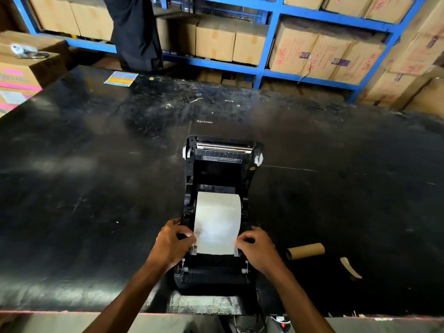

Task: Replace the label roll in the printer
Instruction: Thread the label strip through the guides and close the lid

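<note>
A black label printer (222,277) sits on the black table near its front edge, with its lid (223,155) swung open and back. A white label roll (217,219) lies in the bay, and its loose end is drawn toward me over the front guides. My left hand (171,241) pinches the left edge of that paper. My right hand (258,246) pinches the right edge. An empty brown cardboard core (305,251) lies on the table to the right of the printer.
A torn paper strip (350,267) lies right of the core. A coloured sticker sheet (121,78) rests at the table's far edge. Blue shelving (271,44) with cardboard boxes lines the back; a person in dark trousers (137,32) stands there. Boxes (21,73) are stacked at the left.
</note>
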Tool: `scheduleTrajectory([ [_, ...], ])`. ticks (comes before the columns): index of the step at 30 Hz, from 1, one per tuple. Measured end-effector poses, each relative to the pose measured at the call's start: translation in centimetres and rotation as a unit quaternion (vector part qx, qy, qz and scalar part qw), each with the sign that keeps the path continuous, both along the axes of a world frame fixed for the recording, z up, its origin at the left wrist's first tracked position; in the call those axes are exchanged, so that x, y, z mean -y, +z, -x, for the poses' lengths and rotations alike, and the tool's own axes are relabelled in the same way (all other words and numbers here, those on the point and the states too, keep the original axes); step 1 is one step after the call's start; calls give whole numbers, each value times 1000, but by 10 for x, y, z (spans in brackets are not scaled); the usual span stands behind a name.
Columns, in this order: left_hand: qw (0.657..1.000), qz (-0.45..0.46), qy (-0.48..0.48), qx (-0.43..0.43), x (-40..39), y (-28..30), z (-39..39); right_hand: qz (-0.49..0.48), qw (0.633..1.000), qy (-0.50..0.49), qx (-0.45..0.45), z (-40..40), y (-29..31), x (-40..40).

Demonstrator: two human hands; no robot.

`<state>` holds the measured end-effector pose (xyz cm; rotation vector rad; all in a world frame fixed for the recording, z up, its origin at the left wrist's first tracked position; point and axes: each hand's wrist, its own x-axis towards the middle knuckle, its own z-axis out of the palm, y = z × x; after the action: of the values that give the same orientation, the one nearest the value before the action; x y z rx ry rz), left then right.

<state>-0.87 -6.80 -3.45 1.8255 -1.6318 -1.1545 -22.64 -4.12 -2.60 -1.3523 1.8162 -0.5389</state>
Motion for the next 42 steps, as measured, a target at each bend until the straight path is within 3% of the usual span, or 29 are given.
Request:
scheduleTrajectory([
  [14,998,18,38,-55,-3,-4,2,7,999,-26,23,0,-5,1],
  [18,1000,13,15,-13,1,-1,3,16,998,-45,52,-3,-4,-3],
  [22,1000,1,8,-18,4,-1,1,1,998,-35,43,-1,0,0],
  [29,998,24,25,-52,-1,-6,0,24,998,-6,-59,-3,7,0],
  [35,997,22,11,-69,-2,-8,-2,8,997,51,-61,6,14,2],
  [42,998,32,0,-54,0,-6,-4,-5,999,31,-35,-5,3,-3],
])
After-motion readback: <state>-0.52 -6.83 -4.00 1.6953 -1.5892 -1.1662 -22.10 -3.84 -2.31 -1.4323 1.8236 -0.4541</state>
